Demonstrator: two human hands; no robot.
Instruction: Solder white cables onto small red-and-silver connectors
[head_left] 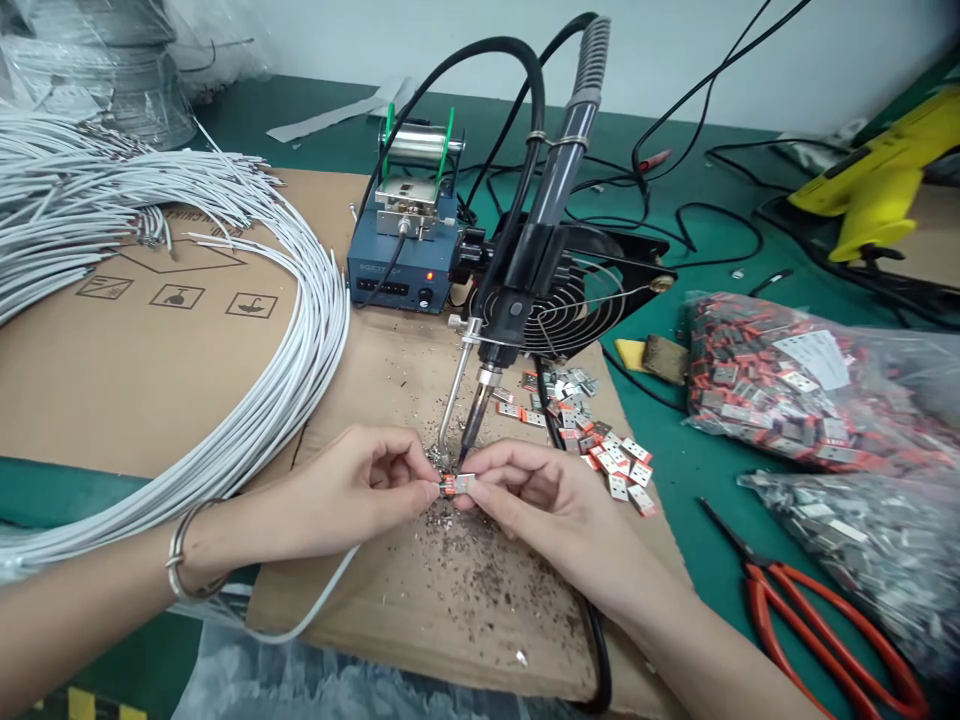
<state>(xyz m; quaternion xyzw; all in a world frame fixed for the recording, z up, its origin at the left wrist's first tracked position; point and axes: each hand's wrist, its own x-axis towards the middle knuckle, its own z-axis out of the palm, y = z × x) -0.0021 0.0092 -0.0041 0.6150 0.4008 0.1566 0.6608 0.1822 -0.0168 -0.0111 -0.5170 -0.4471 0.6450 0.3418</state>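
Observation:
Just under the tip of a mounted soldering iron (474, 415), my two hands meet at a small USB connector (457, 484) with an orange-red part and a metal shell. My right hand (551, 500) pinches its metal end between thumb and fingers. At its other end my left hand (375, 485) is closed in a pinch, apparently on the end of a white cable (330, 590); the fingers mostly hide that end. A thin solder guide tube (454, 395) points down beside the iron tip. Loose USB connectors (615, 460) lie right of my right hand.
A blue solder feeder (405, 265) with a solder spool stands behind, beside a black fan (577, 300). Bundled white cables (315, 350) curve at left. Bags of connectors (780, 385) and metal shells (847, 550), red-handled pliers (825, 630) and a yellow tool (877, 190) are at right.

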